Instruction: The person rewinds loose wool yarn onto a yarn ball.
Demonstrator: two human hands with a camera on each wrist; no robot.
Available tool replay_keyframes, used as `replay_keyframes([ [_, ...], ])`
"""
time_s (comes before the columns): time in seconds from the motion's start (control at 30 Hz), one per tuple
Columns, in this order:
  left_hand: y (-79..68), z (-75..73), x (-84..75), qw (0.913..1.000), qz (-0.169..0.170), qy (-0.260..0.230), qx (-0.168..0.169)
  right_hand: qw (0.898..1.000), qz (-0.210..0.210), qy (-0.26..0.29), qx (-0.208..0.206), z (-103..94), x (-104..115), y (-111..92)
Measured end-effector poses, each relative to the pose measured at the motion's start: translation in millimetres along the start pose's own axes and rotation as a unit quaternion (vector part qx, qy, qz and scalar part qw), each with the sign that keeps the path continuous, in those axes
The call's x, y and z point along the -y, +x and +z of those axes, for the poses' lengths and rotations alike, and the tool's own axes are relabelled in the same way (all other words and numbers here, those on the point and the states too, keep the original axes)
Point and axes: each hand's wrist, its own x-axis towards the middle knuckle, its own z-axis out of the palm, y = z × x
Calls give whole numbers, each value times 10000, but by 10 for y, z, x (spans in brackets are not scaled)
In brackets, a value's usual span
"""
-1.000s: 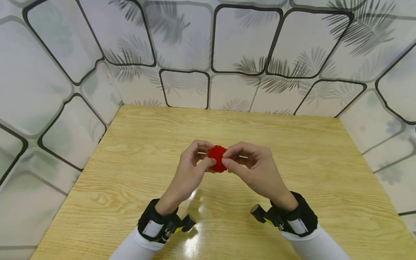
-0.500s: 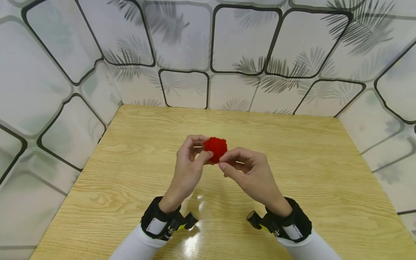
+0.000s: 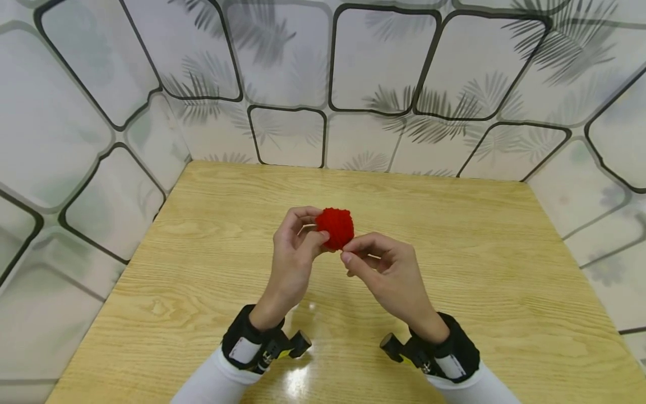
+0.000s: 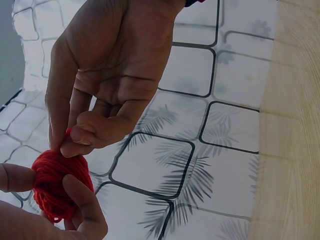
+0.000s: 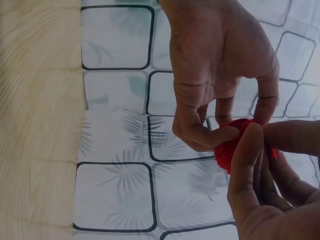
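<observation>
A small ball of red yarn (image 3: 337, 227) is held above the wooden table (image 3: 454, 224), in the middle of the head view. My left hand (image 3: 292, 258) grips its left side, thumb on the near face and fingers behind. At the ball's lower right edge, my right hand (image 3: 391, 272) pinches with thumb and index finger. The left wrist view shows a bit of red yarn at that pinch, just above the wound ball (image 4: 52, 172). Fingers of both hands cover much of the ball (image 5: 226, 156) in the right wrist view.
Pale wall covering (image 3: 383, 62) with dark outlines and leaf prints rises behind the table and along both sides. Black straps with small cameras sit on the left wrist (image 3: 247, 342) and right wrist (image 3: 446, 350). Light glares off the table near the front.
The yarn ball has risen in the head view, away from the body, with my left hand. My right hand's pinch has shifted from the ball's right face to its lower right edge.
</observation>
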Motion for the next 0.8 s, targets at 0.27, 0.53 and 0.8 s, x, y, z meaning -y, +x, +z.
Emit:
replay_keyframes([
  [0.27, -17, 4, -9, 9974, -184, -695, 30, 9998, 53, -18, -211, 4, -23, -1],
  [0.53, -27, -22, -16, 9915, -552, -1129, 326, 9987, -86, -305, -404, -34, -87, 15],
  [0.8, -21, -116, -27, 9789, -1168, -1324, 1027, 9895, -926, -1089, -229, -103, -62, 72],
])
